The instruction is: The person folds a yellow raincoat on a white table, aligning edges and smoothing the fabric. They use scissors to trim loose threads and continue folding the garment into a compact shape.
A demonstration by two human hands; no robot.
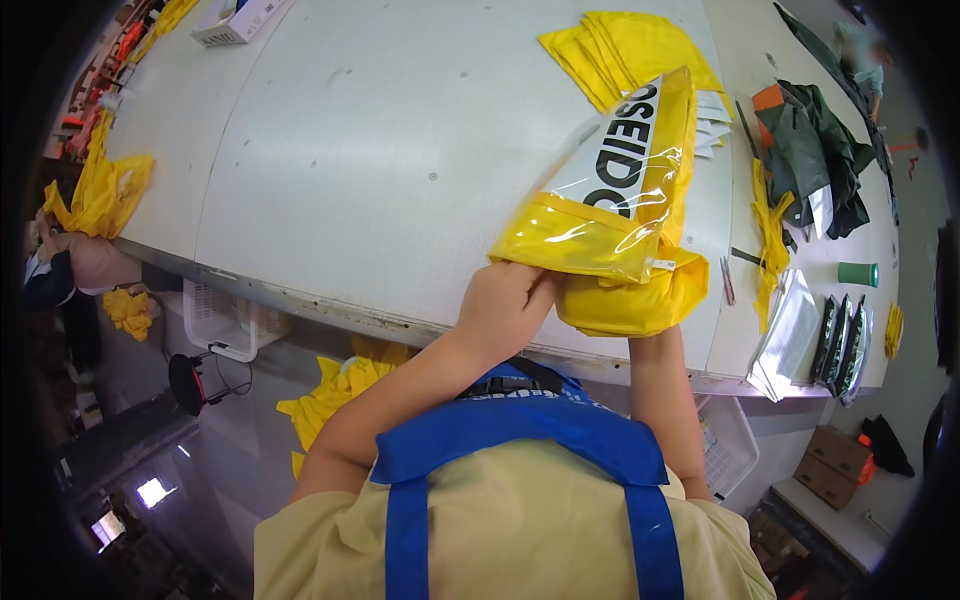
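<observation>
Over the table's front edge, my left hand (507,303) is closed on the lower edge of a yellow pouch (668,205) with a clear plastic front and a white panel with black lettering. The pouch stands tilted, its narrow end pointing away from me. Just below it is a folded yellow fabric bundle (635,305) with a small white tag; I cannot tell how far it lies inside the pouch. My right forearm comes up behind this bundle, and the bundle hides my right hand. Beyond the pouch lies a fanned stack of yellow pouches (640,45).
On the white table (340,190), dark green garments (815,150), a green cylinder (858,274) and clear-wrapped packets (842,340) lie at right. Yellow fabric (110,195) hangs near a co-worker at far left. White baskets (225,330) stand below the edge.
</observation>
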